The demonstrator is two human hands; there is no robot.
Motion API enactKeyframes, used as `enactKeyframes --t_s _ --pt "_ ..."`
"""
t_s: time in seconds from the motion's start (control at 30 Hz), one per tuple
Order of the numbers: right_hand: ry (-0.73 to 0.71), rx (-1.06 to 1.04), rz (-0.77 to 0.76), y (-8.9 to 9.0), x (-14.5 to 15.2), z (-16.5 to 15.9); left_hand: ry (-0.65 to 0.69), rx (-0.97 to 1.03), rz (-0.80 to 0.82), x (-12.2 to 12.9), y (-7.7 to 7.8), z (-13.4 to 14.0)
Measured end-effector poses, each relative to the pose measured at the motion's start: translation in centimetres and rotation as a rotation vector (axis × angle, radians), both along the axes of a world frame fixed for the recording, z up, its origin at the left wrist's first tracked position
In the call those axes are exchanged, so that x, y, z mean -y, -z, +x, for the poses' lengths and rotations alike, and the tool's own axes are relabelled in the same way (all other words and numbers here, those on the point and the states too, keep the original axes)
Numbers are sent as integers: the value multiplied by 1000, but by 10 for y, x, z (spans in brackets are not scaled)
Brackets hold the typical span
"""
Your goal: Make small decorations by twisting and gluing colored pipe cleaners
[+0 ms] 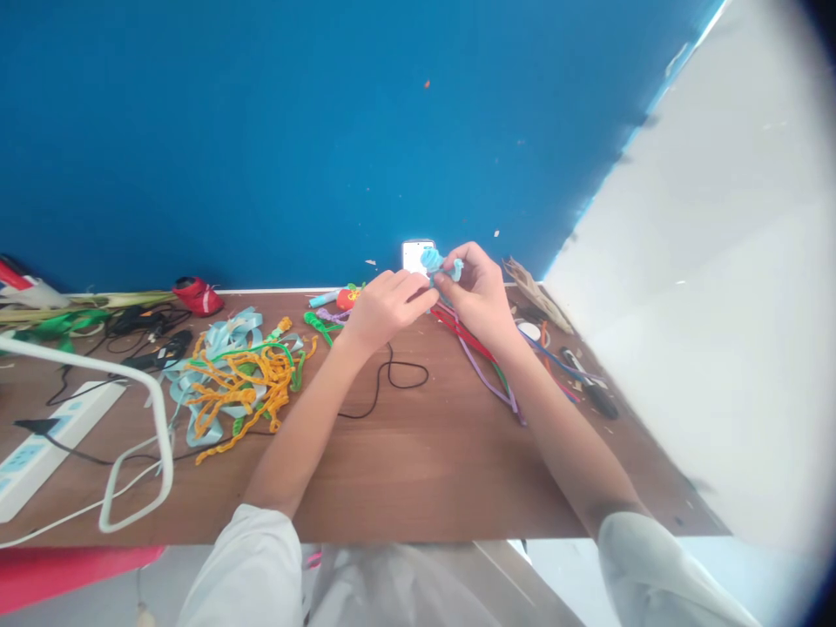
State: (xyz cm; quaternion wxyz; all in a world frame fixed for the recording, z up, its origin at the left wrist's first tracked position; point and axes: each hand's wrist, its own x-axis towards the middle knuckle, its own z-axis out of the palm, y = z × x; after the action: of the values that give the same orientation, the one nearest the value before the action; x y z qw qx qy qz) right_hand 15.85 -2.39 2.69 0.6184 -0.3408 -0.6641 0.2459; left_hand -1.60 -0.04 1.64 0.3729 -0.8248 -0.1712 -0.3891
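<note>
A small light-blue twisted pipe cleaner piece (432, 259) is held up in front of the wall, over the far part of the table. My right hand (480, 292) pinches it between thumb and fingers. From the left, my left hand (390, 305) reaches to its lower side with closed fingers, which partly hide the contact. Just behind the piece, a phone (416, 253) with a lit white screen leans against the wall. Red, purple and green pipe cleaners (480, 359) lie on the table below my right hand.
Left on the table (392, 488) is a pile of orange pipe cleaners (261, 379) with light-blue ribbon. A white power strip (56, 444), white tubular frame (163, 435) and red tape roll (198, 297) are further left. A dark-handled tool (597, 396) lies right; a black cable (379, 392) runs between my arms.
</note>
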Motion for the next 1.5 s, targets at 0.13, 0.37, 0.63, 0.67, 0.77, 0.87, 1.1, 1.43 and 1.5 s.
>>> enactKeyframes --t_s 0.13,0.37,0.63,0.67,0.77,0.87,1.1,1.43,1.5 --pt "13 -8 1 0 -1 2 132 181 -113 -2 8 -1" --pt "54 51 76 -3 5 1 277 918 -755 10 10 19" --pt "215 246 216 0 7 2 443 1172 -1619 -3 7 16" --pt "223 259 228 1 7 2 489 1149 -1731 -6 7 13" --pt "229 276 253 1 6 3 673 1025 -1971 -11 10 6" --pt "223 275 259 2 6 2 801 870 -2047 -15 14 2" --pt "218 252 243 1 7 0 674 677 -1813 -19 16 -4" --pt "119 84 145 -1 7 0 124 283 -566 -4 1 -4" --pt "114 65 135 -1 7 -1 81 228 -455 -4 5 -5"
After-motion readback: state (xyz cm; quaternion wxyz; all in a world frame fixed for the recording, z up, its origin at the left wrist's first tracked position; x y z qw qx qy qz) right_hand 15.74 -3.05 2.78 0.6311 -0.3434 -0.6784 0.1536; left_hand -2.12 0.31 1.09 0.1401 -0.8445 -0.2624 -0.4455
